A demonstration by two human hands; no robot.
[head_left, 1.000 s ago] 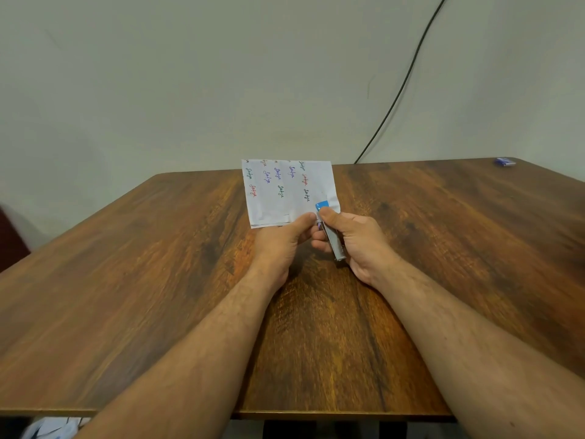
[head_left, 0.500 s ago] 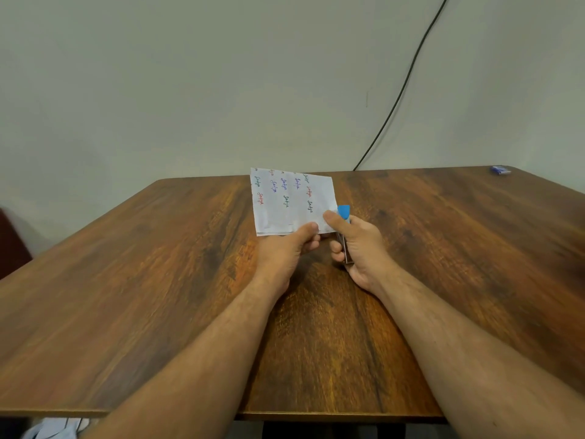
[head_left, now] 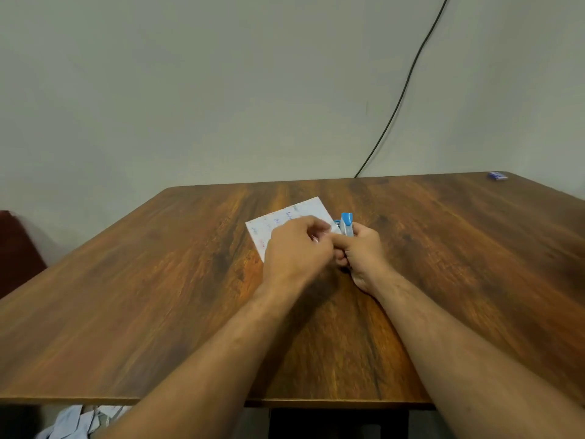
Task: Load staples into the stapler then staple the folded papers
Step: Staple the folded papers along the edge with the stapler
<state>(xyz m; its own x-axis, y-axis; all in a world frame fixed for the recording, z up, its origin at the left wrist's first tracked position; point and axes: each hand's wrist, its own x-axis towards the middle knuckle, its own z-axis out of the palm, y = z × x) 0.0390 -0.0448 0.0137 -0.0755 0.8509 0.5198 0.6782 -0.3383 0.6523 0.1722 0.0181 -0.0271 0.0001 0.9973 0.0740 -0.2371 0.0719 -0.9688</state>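
Observation:
The folded white paper [head_left: 285,217] with small coloured handwriting lies low over the wooden table [head_left: 158,296], tilted to the left. My left hand [head_left: 297,248] rests on its near right part and pinches it. My right hand [head_left: 364,251] grips a small blue and silver stapler [head_left: 345,224], whose blue tip sticks up at the paper's right corner. The stapler's jaws and the paper's corner are hidden between my fingers.
A small blue box [head_left: 497,176] lies at the table's far right corner. A black cable [head_left: 399,103] runs down the wall behind the table. Light cloth [head_left: 79,421] shows below the table's near edge, and a dark red seat [head_left: 15,248] stands at left.
The paper has dropped from upright to nearly flat and turned leftward. My left hand now covers its near part. The stapler has shifted to the paper's right corner with its blue tip up.

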